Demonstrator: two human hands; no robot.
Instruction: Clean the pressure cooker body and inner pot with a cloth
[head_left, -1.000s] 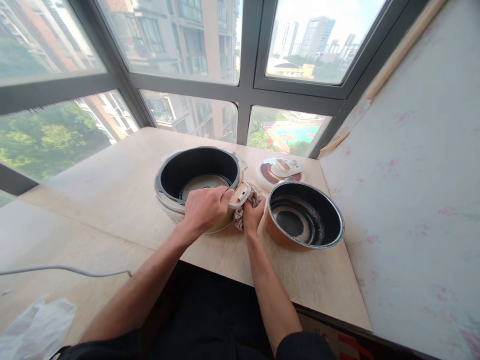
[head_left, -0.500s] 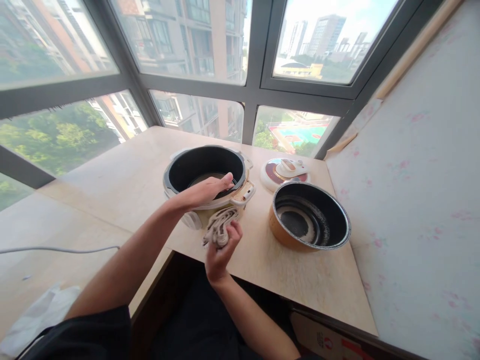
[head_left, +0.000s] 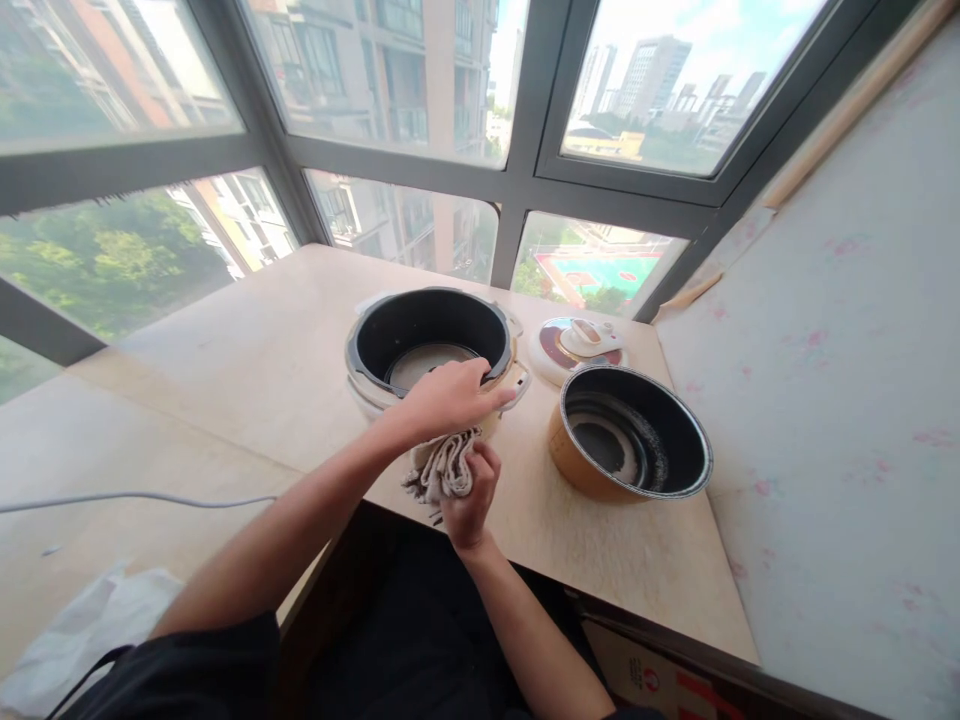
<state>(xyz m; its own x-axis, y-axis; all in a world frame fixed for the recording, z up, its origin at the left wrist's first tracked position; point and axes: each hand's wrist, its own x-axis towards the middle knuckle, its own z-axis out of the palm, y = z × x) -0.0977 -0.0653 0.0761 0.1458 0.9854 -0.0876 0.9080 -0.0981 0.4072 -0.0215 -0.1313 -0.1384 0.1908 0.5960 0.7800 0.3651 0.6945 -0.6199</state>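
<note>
The left hand [head_left: 454,400] lies across the near right part of the rim of a cooker [head_left: 427,325], beside its white side handle [head_left: 517,383]. Most of its fingers are hidden — I cannot tell whether they grip the rim or only rest there. The right hand [head_left: 472,495] has its fingers closed around a folded, striped cloth [head_left: 442,468], held just below the left hand, in front of the cooker's near side. The cooker stands on the pale counter [head_left: 240,350], its dark inside facing up. To its right is an orange-brown pot [head_left: 581,462] with a black, marked inside, and behind that pot lies a white and reddish lid [head_left: 553,347] — partly covered by the pot's rim in this view. A grey cable [head_left: 150,497] and a crumpled white sheet [head_left: 90,625] lie at left.
</note>
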